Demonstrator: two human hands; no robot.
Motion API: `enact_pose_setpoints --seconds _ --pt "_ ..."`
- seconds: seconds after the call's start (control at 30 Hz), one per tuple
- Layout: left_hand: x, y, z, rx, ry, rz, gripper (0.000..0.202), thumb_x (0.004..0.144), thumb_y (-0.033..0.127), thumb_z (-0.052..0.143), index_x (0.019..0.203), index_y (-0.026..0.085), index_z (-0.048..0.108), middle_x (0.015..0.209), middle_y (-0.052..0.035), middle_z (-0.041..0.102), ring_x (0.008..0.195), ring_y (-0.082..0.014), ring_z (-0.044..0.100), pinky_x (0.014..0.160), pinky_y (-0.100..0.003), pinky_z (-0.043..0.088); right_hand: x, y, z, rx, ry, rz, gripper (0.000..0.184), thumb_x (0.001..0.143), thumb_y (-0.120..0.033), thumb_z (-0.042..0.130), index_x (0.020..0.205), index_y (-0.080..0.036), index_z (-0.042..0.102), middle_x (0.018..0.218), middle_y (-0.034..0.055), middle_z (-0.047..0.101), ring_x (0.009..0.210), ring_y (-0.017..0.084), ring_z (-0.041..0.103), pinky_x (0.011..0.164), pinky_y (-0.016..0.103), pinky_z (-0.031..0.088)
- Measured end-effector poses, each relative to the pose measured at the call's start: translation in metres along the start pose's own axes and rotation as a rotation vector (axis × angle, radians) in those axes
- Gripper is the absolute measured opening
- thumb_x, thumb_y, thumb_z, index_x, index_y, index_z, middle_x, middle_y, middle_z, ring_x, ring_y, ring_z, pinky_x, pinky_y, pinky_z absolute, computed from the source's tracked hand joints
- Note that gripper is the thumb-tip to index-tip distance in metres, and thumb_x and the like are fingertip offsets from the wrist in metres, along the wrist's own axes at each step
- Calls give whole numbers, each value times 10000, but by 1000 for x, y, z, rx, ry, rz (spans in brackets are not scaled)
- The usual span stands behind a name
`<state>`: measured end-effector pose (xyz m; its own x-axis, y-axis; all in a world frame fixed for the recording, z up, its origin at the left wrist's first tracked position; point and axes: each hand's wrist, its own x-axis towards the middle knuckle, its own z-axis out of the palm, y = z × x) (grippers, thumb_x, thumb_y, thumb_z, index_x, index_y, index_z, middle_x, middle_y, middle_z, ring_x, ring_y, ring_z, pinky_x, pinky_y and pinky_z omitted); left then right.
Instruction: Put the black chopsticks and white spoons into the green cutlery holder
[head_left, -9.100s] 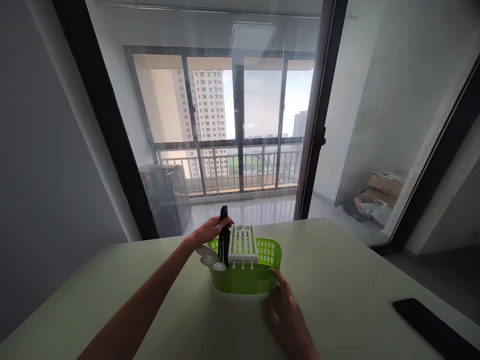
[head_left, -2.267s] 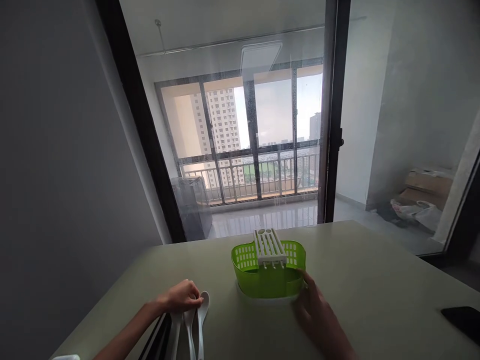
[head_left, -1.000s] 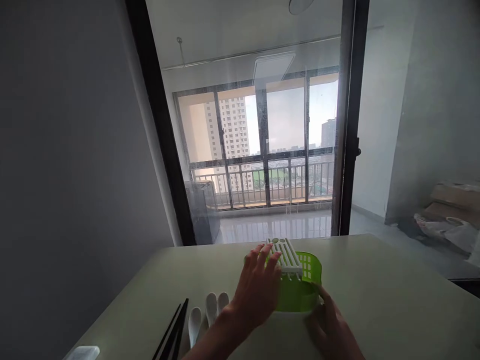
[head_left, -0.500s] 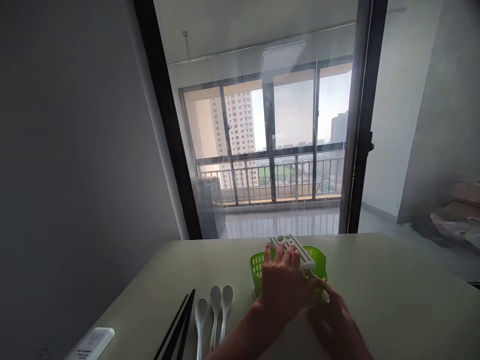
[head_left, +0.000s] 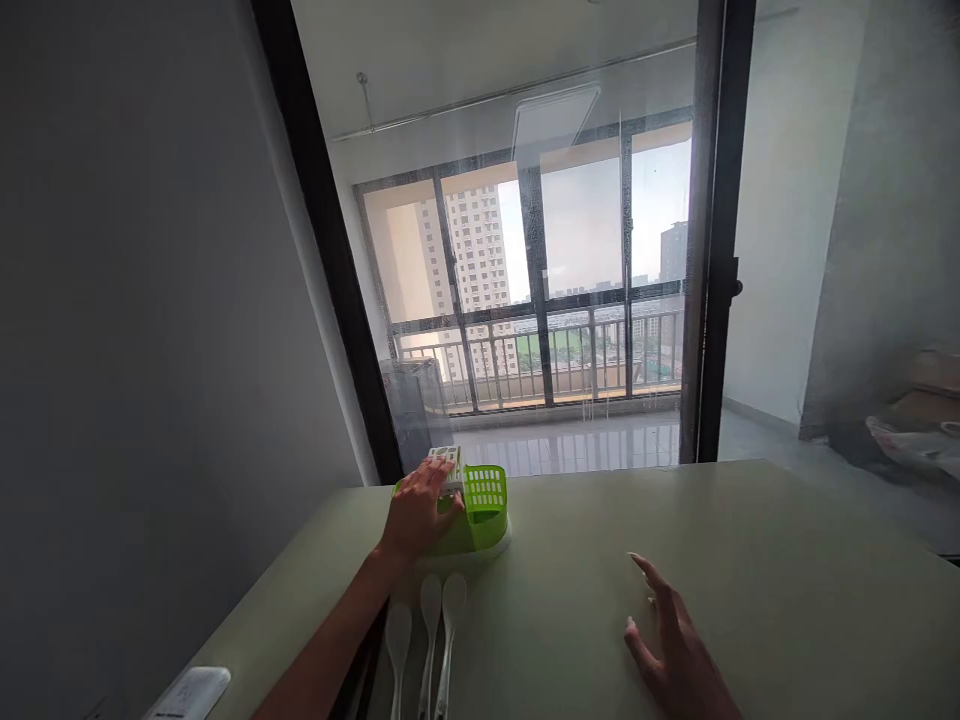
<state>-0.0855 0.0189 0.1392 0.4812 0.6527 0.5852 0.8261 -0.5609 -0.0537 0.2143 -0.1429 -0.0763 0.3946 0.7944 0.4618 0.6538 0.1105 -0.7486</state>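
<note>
My left hand [head_left: 416, 515] is over the left side of a green perforated basket [head_left: 486, 492], its fingers wrapped on a white slotted cutlery holder [head_left: 446, 456] that sticks up above the rim. The basket stands on a white base [head_left: 498, 547] near the table's far edge; my hand hides its left part. Off to the right, my right hand [head_left: 675, 645] hovers above the table with fingers apart and nothing in them. Three white spoons [head_left: 430, 600] lie side by side in front of the basket. Dark chopsticks [head_left: 367, 670] lie left of them, partly covered by my left forearm.
A white flat object [head_left: 193, 690] lies at the table's left edge, beside a grey wall. Beyond the pale green table [head_left: 585, 580] is a glass door with a dark frame [head_left: 712, 330]. Bags and boxes rest on the floor at far right.
The green basket and the white holder have shifted left across the table with my left hand. My right hand has let go and come away to the right, its fingers spreading.
</note>
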Motion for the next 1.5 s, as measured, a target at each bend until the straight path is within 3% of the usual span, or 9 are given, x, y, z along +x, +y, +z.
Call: enact_pose_setpoints --seconds 0.17,0.33,0.43,0.53,0.7,0.83,0.97,1.23,1.5 --pt "-19 -49 -15 56 -14 -14 502 953 372 452 1421 234 573 1530 -55 556 1448 -295 474 1150 -484 448 -1 -9 -7 -15 -29 38 620 958 -382 425 1557 -365 265 1515 106 486 1304 303 590 856 394 596" --pt "-24 -53 -20 66 32 35 500 954 336 438 1424 223 563 1517 -74 569 1460 -306 454 1225 -572 314 -2 -16 -15 -25 -62 74 573 945 -369 435 1509 -345 335 1521 104 489 1282 287 605 907 425 582" --pt "-28 -19 -16 -4 148 91 541 963 304 465 1496 212 469 1594 -87 471 1549 -310 287 1262 -602 216 -2 -18 -17 -52 -54 61 525 939 -334 430 1464 -316 419 1546 91 478 1338 278 566 1001 451 545" --pt "-44 44 -4 -222 141 153 559 989 227 448 1544 244 381 1651 -67 380 1585 -279 177 1265 -583 236 0 -19 -17 -70 -60 53 468 932 -308 430 1390 -279 521 1541 86 495 1342 262 570 1059 446 517" --pt "-88 161 42 -676 -95 20 563 1048 278 422 1595 325 302 1705 -26 257 1593 -244 129 1254 -543 306 2 -24 -19 -63 -116 0 468 924 -265 452 1379 -254 561 1535 74 518 1358 234 559 1118 414 482" --pt "-108 211 80 -876 -293 -169 581 1061 378 390 1618 249 290 1709 -62 218 1585 -252 124 1261 -525 288 4 -27 -21 -66 -140 13 504 922 -236 450 1418 -228 540 1558 80 501 1400 231 522 1143 415 463" --pt "-115 218 98 -964 -365 -242 612 1055 408 362 1616 172 300 1696 -98 248 1575 -243 190 1274 -488 261 4 -25 -19 -60 -147 25 528 913 -206 452 1434 -221 533 1576 78 486 1415 222 511 1150 391 460" --pt "-123 210 116 -1051 -310 -264 624 999 320 462 1600 205 341 1658 -88 351 1535 -247 322 1254 -436 324 0 -13 -9 -98 -146 22 554 900 -188 454 1443 -241 547 1585 63 485 1457 235 463 1138 399 485" --pt "-127 214 125 -1048 -285 -339 633 980 298 463 1594 210 338 1660 -70 355 1538 -229 318 1255 -414 322 -1 -2 -4 -124 -145 17 554 917 -202 434 1463 -233 524 1593 80 474 1466 236 448 1152 434 474"
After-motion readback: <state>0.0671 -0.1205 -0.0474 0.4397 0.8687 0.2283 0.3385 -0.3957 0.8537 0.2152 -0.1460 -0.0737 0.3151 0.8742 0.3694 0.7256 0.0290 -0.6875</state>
